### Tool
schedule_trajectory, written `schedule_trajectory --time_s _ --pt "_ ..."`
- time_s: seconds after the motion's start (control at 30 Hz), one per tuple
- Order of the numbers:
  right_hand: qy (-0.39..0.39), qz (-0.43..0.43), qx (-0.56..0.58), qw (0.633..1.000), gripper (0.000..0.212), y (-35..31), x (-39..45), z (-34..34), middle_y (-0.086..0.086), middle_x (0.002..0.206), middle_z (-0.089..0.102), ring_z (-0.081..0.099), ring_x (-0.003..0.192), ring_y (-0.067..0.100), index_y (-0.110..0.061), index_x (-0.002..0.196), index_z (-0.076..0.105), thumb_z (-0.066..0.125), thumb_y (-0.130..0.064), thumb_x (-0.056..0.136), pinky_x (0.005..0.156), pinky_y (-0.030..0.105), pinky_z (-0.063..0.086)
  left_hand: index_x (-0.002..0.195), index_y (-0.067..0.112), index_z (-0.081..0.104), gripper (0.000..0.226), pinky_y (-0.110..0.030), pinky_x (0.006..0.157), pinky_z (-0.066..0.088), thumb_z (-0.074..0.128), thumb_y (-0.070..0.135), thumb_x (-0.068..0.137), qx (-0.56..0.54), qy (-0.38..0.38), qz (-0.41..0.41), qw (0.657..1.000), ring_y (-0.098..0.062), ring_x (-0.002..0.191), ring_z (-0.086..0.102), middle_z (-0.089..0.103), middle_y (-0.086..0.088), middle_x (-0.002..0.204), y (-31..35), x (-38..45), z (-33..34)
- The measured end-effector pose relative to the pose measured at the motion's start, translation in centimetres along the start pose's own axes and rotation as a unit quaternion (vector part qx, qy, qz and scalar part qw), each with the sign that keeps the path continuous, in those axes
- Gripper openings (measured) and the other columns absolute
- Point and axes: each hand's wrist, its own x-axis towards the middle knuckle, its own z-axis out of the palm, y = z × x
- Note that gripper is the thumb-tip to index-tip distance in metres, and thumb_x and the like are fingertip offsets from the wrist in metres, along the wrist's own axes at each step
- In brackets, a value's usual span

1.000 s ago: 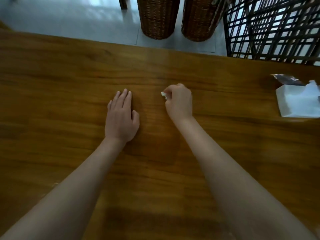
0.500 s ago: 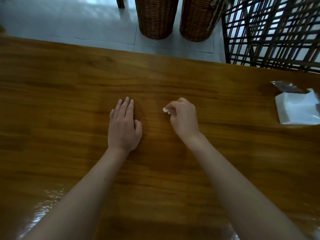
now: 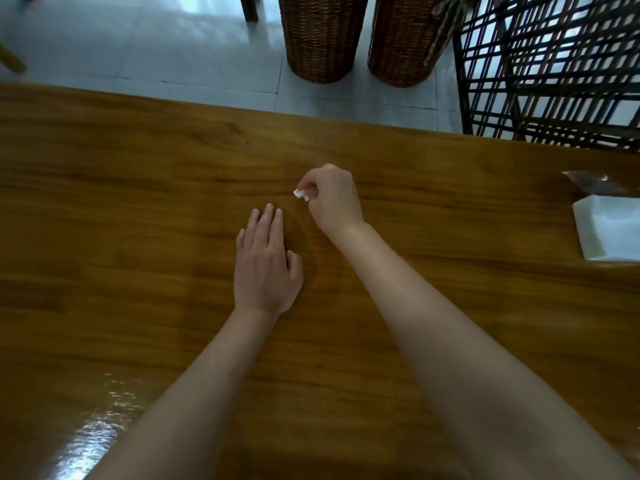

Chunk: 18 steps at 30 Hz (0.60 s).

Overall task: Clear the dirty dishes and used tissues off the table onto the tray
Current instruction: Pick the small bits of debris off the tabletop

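**Tissue scrap pinched, lifting off desk**

Right hand [image 3: 332, 199] now farther out over the desk [image 3: 138, 202] than a second ago, and turned so more of the white tissue [image 3: 301, 194] shows between thumb and fingertips. Pinched tight on that scrap, held at the left edge of the fist; whether clear of the wood or just brushing it, hard to tell. Left hand [image 3: 265, 268] flat on the desk throughout, fingers pressed together, palm down, holding nothing, just near and left of the right.

Meaning for the task: scrap picked, not yet delivered. No tray clearly in view. At the right edge, a white dish [image 3: 609, 233] with a crumpled wrapper [image 3: 595, 183] just beyond it, both well apart from the hands and probably still to be cleared. Likely next: carry the scrap rightward or out of view to wherever the tray sits. Risk: small, light piece, easily dropped from so slight a pinch.
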Motion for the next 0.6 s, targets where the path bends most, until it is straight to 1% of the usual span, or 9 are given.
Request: schedule_trajectory --time_s 0.13,0.2,0.27,0.4,0.5,0.6 --pt "-0.057 -0.054 -0.024 0.997 0.019 0.4 -1.5 -0.6 0.007 0.099 0.063 0.059 0.093 0.020 -0.010 0.093 0.072 0.055 -0.002 0.089 0.073 0.020 0.040 0.144 0.006 0.030 0.057 -0.040 0.112 0.014 0.043 0.021 0.090 -0.006 -0.006 0.005 1.000 -0.027 0.142 0.021 0.031 -0.013 0.150 0.0 -0.2 -0.2" --pt "-0.070 -0.069 -0.034 0.995 0.017 0.8 -2.6 -1.0 0.007 0.097 0.062 0.059 0.091 0.020 -0.010 0.093 0.072 0.057 -0.003 0.089 0.073 0.020 0.040 0.144 0.006 0.030 0.058 -0.039 0.112 0.012 0.044 0.021 0.090 -0.006 -0.008 0.004 1.000 -0.027 0.142 0.020 0.030 -0.013 0.151 0.0 -0.2 -0.2" --pt "-0.070 -0.055 -0.034 0.995 0.017 1.5 -3.7 -1.4 0.005 0.095 0.062 0.059 0.088 0.017 -0.011 0.093 0.072 0.059 -0.003 0.087 0.072 0.019 0.041 0.144 0.005 0.030 0.058 -0.040 0.112 0.013 0.045 0.020 0.090 -0.004 -0.008 0.002 1.000 -0.027 0.142 0.020 0.031 -0.013 0.150 0.1 -0.2 -0.3" --pt "0.015 0.022 -0.030 0.999 0.016 3.5 -4.7 -2.4 0.005 0.092 0.064 0.059 0.087 0.016 -0.010 0.094 0.072 0.061 -0.002 0.086 0.072 0.017 0.040 0.143 0.004 0.030 0.058 -0.043 0.113 0.016 0.045 0.020 0.089 -0.005 -0.016 0.000 1.000 -0.028 0.141 0.021 0.031 -0.014 0.150 0.3 0.0 -0.5" --pt "0.020 0.044 -0.037 0.998 0.016 3.9 -5.4 -2.3 0.006 0.095 0.064 0.059 0.091 0.016 -0.010 0.096 0.072 0.059 -0.005 0.088 0.074 0.017 0.039 0.143 0.004 0.030 0.058 -0.043 0.113 0.016 0.045 0.019 0.089 -0.003 -0.018 -0.005 1.000 -0.027 0.142 0.020 0.031 -0.014 0.150 0.4 0.0 -0.6" --pt "-0.003 0.046 -0.023 0.999 0.017 3.7 -6.8 -2.3 0.004 0.097 0.064 0.059 0.091 0.015 -0.011 0.097 0.071 0.058 -0.006 0.089 0.076 0.017 0.041 0.143 0.004 0.030 0.058 -0.043 0.114 0.016 0.045 0.019 0.089 -0.003 -0.021 -0.006 1.000 -0.027 0.142 0.020 0.031 -0.014 0.150 0.3 0.0 -0.6"
